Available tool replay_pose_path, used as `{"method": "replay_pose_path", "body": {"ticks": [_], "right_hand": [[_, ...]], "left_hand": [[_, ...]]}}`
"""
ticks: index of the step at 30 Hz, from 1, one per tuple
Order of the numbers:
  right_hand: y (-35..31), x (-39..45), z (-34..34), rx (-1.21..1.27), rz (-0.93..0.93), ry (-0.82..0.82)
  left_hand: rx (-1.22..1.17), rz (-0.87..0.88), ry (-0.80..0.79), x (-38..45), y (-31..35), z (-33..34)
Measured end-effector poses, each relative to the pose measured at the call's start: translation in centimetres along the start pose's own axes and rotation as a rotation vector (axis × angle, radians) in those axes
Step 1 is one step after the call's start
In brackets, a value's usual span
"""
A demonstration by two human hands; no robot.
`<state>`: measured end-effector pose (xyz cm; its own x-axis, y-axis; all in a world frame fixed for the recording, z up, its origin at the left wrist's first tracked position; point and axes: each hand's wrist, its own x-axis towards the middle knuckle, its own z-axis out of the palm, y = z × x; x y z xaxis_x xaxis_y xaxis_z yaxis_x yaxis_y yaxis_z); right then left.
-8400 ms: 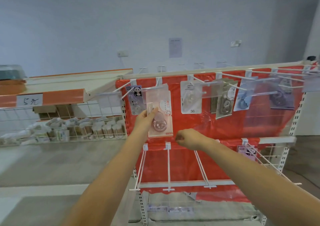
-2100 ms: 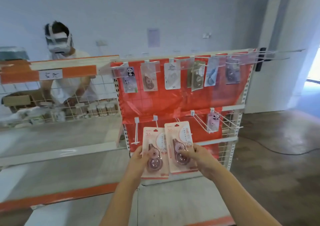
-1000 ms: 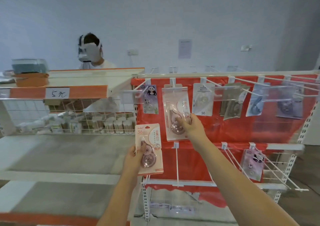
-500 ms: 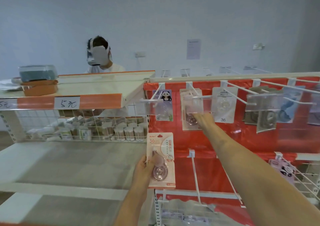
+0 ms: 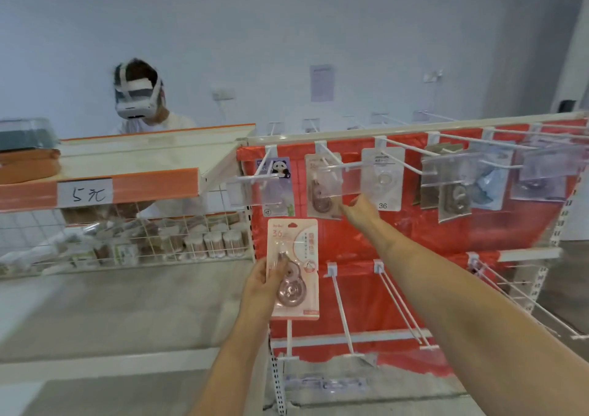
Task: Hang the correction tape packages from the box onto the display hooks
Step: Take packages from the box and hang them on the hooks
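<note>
My left hand grips a pink correction tape package by its left edge, upright, in front of the red display panel. A second pink package hangs on the second top hook, partly behind a clear label holder. My right hand reaches up to it, and its fingertips touch the package's lower right corner. The fingers look loosely extended. The box is out of view.
Other packages hang on the top row: a panda one, a white one marked 36, and several to the right. Bare white hooks jut out of the lower row. A person in a headset stands behind the wire shelf on the left.
My right hand carried one pink package up onto the second top hook and has now slid down to its lower right corner. My left hand keeps holding the other package.
</note>
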<state>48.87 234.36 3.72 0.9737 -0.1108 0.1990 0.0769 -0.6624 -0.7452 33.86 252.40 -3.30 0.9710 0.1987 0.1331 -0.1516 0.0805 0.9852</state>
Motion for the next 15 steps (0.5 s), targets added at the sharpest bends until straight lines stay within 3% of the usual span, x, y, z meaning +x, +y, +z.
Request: {"method": "replay_pose_path", "body": {"ticks": [8,15], "right_hand": [[3.1,-4.2,-4.2,-0.478,-0.204,-0.054],[5.4,-6.1,-6.3,-0.654,-0.241,-0.074]], "left_hand": [[-0.085,0.134,-0.083,0.0,3.0,4.3],[-0.098,0.294,-0.094,-0.7,4.0,7.3]]}}
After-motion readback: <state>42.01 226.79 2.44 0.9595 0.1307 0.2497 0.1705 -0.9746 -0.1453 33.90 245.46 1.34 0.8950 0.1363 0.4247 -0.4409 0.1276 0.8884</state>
